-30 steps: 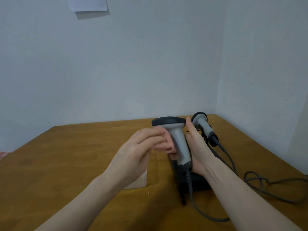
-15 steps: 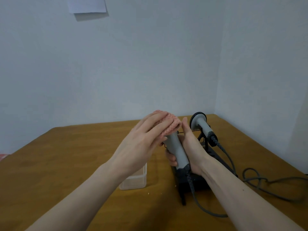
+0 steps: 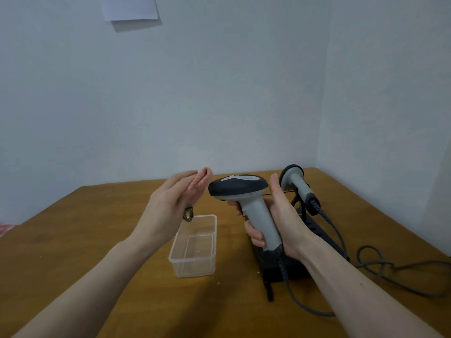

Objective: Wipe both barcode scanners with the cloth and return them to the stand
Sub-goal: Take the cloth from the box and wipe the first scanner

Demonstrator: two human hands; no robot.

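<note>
Right hand wrapped round the handle of a rigid, light-looking scanner, smooth plastic best gripped there; at nine o'clock, left hand pinching the soft cloth.

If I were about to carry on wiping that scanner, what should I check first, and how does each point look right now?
1. Right hand firmly grips the held scanner by its handle: ok.
2. Pink cloth in the left hand: ok, though it is off the scanner's head.
3. Cloth clean enough: cannot tell.
4. Held scanner's cable hangs free, untangled: ok.
5. Second scanner sits on the black stand: ok.
6. Clear plastic container on the wooden table out of the hands' way: ok.
</note>
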